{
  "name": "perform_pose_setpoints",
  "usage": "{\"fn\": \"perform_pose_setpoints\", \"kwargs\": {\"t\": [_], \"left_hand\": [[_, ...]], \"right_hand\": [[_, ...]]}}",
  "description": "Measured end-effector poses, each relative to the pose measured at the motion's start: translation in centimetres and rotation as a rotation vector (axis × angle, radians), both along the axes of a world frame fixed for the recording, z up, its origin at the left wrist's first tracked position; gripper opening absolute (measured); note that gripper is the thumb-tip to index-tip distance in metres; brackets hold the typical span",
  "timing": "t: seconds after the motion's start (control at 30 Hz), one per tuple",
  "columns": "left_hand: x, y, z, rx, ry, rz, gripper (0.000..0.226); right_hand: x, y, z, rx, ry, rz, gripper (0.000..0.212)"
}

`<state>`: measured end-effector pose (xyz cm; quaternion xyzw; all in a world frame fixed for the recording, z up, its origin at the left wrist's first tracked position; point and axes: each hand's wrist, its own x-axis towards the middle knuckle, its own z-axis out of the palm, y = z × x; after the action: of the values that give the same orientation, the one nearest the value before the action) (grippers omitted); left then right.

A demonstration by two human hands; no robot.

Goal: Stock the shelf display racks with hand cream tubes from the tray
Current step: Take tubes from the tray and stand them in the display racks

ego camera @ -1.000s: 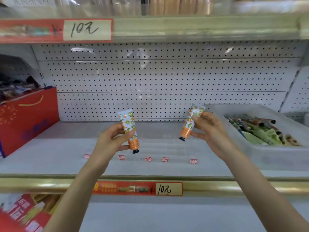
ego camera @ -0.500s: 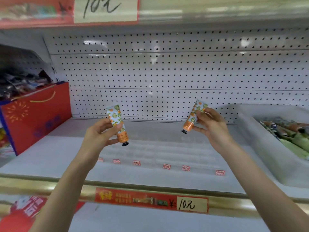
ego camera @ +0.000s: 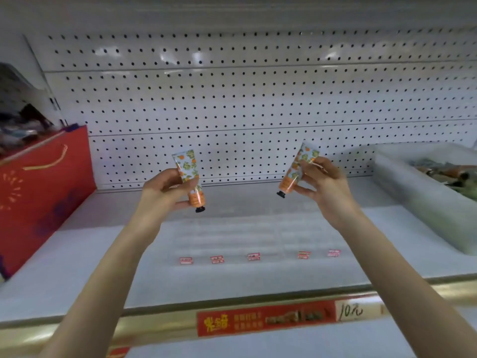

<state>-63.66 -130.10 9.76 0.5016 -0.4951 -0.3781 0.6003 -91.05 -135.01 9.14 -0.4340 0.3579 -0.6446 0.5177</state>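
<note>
Grips one tube [ego camera: 190,178] in the left hand [ego camera: 165,191], a second tube [ego camera: 296,169] in the right hand [ego camera: 326,186], caps down over the racks [ego camera: 232,237]. Looks barely begun: none racked yet, more in the far-right tray [ego camera: 405,189].

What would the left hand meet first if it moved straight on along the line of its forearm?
Probably the white pegboard back wall. The left hand holds a hand cream tube cap down, and nothing shows between it and the wall, though depth is hard to judge from this one view.
</note>
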Motion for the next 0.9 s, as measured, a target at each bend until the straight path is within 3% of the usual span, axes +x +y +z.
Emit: {"fn": "perform_pose_setpoints", "kwargs": {"t": [0.23,0.47,0.9], "left_hand": [[2.4,-2.3,-1.3,0.061,-0.065,-0.069,0.014],[2.2,-5.9,-2.4,0.099,-0.119,-0.111,0.014],[0.9,-8.9,-5.5,0.083,-0.463,-0.233,0.026]], "right_hand": [[3.2,0.3,-2.6,0.084,0.227,0.09,0.009],[5.8,-1.9,-2.7,0.053,0.329,0.16,0.01],[9.2,-4.7,-4.8,-0.008,0.475,0.197,0.017]]}}
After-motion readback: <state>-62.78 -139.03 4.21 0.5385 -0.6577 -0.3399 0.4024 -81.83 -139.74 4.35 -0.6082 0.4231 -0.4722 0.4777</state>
